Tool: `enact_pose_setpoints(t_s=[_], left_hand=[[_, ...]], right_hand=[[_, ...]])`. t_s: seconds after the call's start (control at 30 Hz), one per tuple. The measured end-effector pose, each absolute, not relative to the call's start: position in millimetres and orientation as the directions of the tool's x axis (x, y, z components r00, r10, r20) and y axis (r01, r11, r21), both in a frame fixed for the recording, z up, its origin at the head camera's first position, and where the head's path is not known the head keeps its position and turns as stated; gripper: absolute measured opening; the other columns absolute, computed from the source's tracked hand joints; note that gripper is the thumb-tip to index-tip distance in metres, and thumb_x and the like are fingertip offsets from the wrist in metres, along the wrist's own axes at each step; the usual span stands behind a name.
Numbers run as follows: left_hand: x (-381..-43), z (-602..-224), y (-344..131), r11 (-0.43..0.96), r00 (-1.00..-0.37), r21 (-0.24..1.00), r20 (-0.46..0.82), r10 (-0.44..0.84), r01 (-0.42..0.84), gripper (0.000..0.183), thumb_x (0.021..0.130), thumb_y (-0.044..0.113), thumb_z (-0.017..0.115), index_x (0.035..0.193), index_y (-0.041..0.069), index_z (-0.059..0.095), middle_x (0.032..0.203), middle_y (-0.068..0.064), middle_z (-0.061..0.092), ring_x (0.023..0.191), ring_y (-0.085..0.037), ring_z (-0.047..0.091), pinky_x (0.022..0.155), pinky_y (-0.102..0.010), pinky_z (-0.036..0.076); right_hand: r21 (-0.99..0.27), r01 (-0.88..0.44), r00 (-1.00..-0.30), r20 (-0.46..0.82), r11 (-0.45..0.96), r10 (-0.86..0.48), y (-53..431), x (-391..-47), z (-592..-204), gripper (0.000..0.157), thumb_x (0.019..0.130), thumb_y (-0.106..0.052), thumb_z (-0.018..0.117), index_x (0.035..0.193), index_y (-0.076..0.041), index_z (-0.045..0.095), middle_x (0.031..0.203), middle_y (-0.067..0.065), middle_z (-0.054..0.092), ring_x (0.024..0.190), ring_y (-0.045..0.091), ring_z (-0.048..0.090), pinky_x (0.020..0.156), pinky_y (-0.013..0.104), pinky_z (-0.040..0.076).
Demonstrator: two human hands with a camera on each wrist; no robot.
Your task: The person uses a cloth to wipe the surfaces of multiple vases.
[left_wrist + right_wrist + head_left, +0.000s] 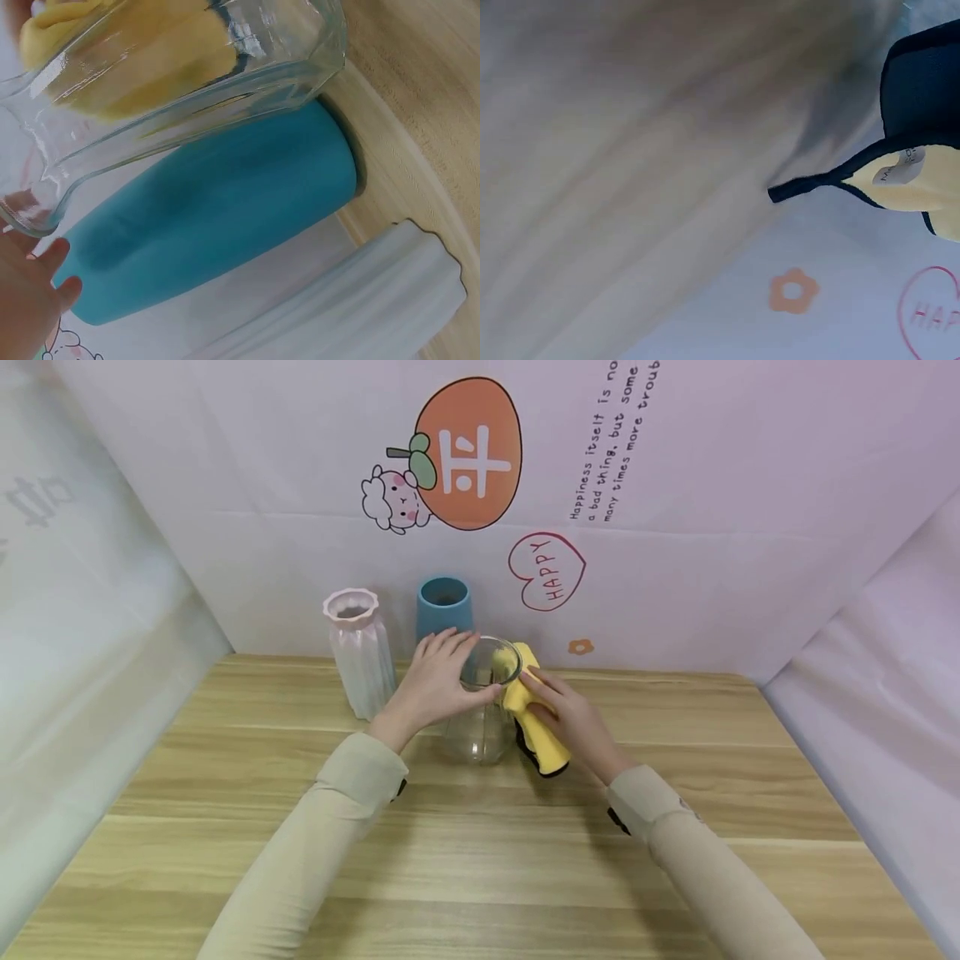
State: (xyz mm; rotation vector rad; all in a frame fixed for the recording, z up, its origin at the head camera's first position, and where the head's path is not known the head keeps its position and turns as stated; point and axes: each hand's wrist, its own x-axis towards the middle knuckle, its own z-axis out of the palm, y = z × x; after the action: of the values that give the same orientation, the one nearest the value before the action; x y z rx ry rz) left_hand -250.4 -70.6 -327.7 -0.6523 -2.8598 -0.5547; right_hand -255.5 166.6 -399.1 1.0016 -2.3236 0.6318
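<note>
A clear glass vase (480, 739) stands upright near the back of the table. My left hand (438, 681) grips it by the rim, with the thumb in front and the fingers behind. On its right side, my right hand (566, 718) holds a yellow cloth mitt (543, 747) with black trim against the upper part of the glass. The left wrist view shows the yellow mitt through the glass vase (112, 154). In the right wrist view, the mitt (892, 196) shows its dark edging, a loop and a white label; the right hand is not visible there.
Behind the glass stands a blue vase (443, 618), partly hidden by my left hand. A white fluted vase (363, 664) is to the left. White printed cloth (675, 593) hangs behind the wooden table (465, 868) and along both sides.
</note>
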Motion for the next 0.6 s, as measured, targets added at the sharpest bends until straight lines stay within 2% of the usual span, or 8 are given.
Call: enact_pose_setpoints(t_s=[0.17,0.33,0.47,0.6], left_hand=[[-251,-328,-72,0.804,-0.881,0.36,0.193,0.433,0.474,0.081,0.085,0.051,0.052,0.15,0.009,0.029,0.158,-0.01,0.027,0.148,-0.031,0.017,0.12,-0.053,0.01],[-252,-330,-73,0.799,-0.878,0.363,0.185,0.442,0.479,0.082,0.086,0.052,0.05,0.151,0.009,0.027,0.159,-0.01,0.023,0.149,-0.031,0.014,0.12,-0.054,0.008],[-253,-331,-71,0.812,-0.884,0.351,0.179,0.431,0.467,0.086,0.086,0.059,0.051,0.152,0.01,0.026,0.16,-0.008,0.023,0.15,-0.03,0.013,0.121,-0.053,0.008],[-253,-332,-69,0.824,-0.891,0.337,0.176,0.419,0.455,0.09,0.085,0.063,0.052,0.152,0.01,0.025,0.16,-0.008,0.023,0.15,-0.03,0.011,0.121,-0.052,0.007]], right_hand=[[-0.178,-0.763,-0.579,0.614,0.622,-0.535,162,-257,-394,0.052,0.081,-0.001,0.07,0.131,-0.005,0.058,0.132,0.015,0.059,0.111,0.033,0.063,0.086,0.036,0.055],[-0.15,-0.775,-0.571,0.582,0.614,-0.579,164,-258,-404,0.051,0.083,-0.004,0.069,0.133,-0.006,0.056,0.131,0.014,0.058,0.106,0.031,0.066,0.081,0.036,0.057],[-0.172,-0.761,-0.613,0.508,0.626,-0.605,169,-257,-415,0.054,0.086,-0.006,0.067,0.138,-0.01,0.052,0.134,0.014,0.056,0.102,0.031,0.068,0.079,0.036,0.057],[-0.164,-0.719,-0.674,0.402,0.676,-0.619,175,-253,-424,0.054,0.088,-0.009,0.065,0.14,-0.015,0.05,0.137,0.017,0.054,0.097,0.031,0.068,0.07,0.036,0.058]])
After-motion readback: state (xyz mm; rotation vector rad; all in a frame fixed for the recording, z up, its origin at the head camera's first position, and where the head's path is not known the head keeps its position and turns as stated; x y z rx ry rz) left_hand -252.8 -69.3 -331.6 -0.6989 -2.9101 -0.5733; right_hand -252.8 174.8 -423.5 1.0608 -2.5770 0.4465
